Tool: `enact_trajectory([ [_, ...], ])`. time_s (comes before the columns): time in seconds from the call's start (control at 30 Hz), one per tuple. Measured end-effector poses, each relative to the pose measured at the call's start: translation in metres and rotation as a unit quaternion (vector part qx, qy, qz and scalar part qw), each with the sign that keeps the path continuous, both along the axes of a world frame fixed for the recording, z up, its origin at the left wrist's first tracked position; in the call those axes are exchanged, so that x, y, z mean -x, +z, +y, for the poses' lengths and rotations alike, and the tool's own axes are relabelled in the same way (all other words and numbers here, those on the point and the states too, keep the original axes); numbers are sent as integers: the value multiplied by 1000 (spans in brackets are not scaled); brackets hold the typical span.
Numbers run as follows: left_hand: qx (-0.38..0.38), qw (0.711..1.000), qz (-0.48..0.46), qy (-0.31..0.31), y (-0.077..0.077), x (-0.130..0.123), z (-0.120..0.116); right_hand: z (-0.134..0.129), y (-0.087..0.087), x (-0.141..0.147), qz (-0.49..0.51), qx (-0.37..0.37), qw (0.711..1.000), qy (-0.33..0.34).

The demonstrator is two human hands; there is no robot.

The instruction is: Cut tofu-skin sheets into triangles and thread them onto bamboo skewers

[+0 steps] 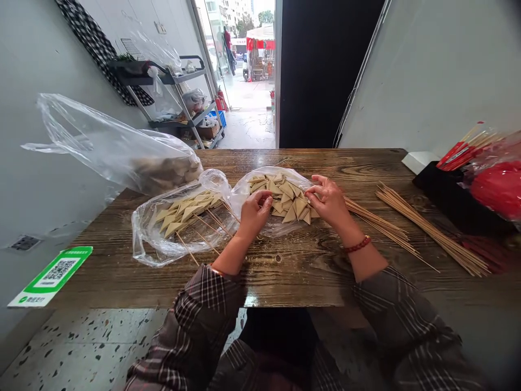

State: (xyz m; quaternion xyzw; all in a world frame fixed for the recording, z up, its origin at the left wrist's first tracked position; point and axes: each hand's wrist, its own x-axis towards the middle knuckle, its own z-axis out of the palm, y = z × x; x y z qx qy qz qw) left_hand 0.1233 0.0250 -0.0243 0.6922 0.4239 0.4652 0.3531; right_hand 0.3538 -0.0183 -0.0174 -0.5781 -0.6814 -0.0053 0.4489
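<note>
Tan triangular pieces [287, 196] lie in a loose pile on a clear plastic bag at the middle of the wooden table [285, 282]. At the pile's left edge is my left hand [255, 213], thumb and fingertips pinched together; what they hold, if anything, is too small to tell. My right hand [328, 201] touches the pile's right side, its thumb and index finger closed together and the other fingers raised; nothing can be made out between them. Left of the hands, skewered triangular pieces [189, 209] rest on another clear bag, their sticks pointing toward me.
Two bundles of thin sticks [433, 228] lie on the right. Behind them stands a black box [456, 195] with red packages. A clear bag with brown contents [163, 171] is at the back left, a green QR card [57, 276] at the front left corner.
</note>
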Motion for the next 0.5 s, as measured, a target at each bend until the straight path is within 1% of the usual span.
enact_trajectory([
  [0.07,-5,1000,-1,2,-1,-1,1,5,-6,-3,37,34,999,6],
  [0.13,-11,1000,2,4,-1,-2,1,9,-8,-2,115,75,991,-3],
  [0.2,-19,1000,12,8,-2,-3,2,9,-4,3,222,108,969,-11],
  [0.27,-29,999,31,15,-3,-4,2,6,3,8,315,118,942,14],
  [0.3,-35,998,43,19,-3,-5,2,4,7,10,340,118,932,35],
  [0.33,-43,997,57,26,-3,-6,2,1,11,12,346,113,930,51],
  [0.4,-63,993,88,40,-1,-10,2,-3,17,12,305,95,946,59],
  [0.5,-95,983,145,62,5,-19,5,-5,20,7,205,53,977,14],
])
